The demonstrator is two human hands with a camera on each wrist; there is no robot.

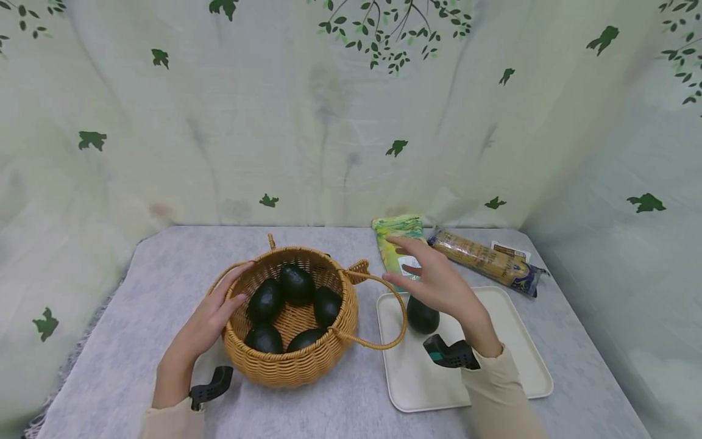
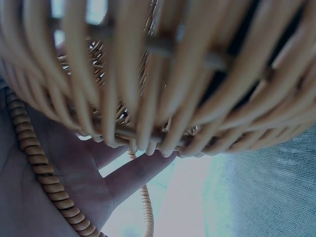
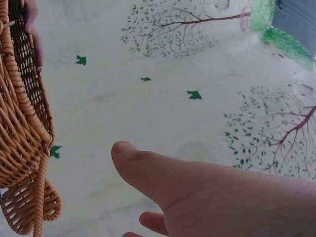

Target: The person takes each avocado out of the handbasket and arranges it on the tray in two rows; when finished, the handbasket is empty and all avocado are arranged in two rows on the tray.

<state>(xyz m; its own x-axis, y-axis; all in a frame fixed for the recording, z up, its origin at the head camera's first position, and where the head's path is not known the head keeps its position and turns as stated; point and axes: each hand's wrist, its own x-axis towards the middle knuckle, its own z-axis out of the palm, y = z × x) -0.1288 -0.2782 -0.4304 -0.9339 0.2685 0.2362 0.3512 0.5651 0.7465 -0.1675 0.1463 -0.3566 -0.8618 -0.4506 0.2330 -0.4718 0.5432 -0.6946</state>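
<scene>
A round wicker basket [image 1: 290, 366] stands on the cloth with several dark green avocados [image 1: 297, 284] inside. My left hand [image 1: 211, 320] holds the basket's left side, thumb over the rim and the other fingers along the outside. In the left wrist view a wrapped wicker handle [image 2: 47, 177] crosses the palm. On the right, the other loop handle [image 1: 403, 326] leans out over a white tray [image 1: 403, 396]. One avocado [image 1: 423, 315] lies on this tray. Above it hovers my right hand [image 1: 439, 283], fingers extended and holding nothing.
Behind the tray lie a green and yellow packet [image 1: 397, 228], a long clear pack of noodle-like sticks [image 1: 479, 256] and a small labelled packet [image 1: 511, 250]. A wicker leaf-shaped piece [image 1: 359, 268] juts from the basket's right side. Printed fabric walls surround the table.
</scene>
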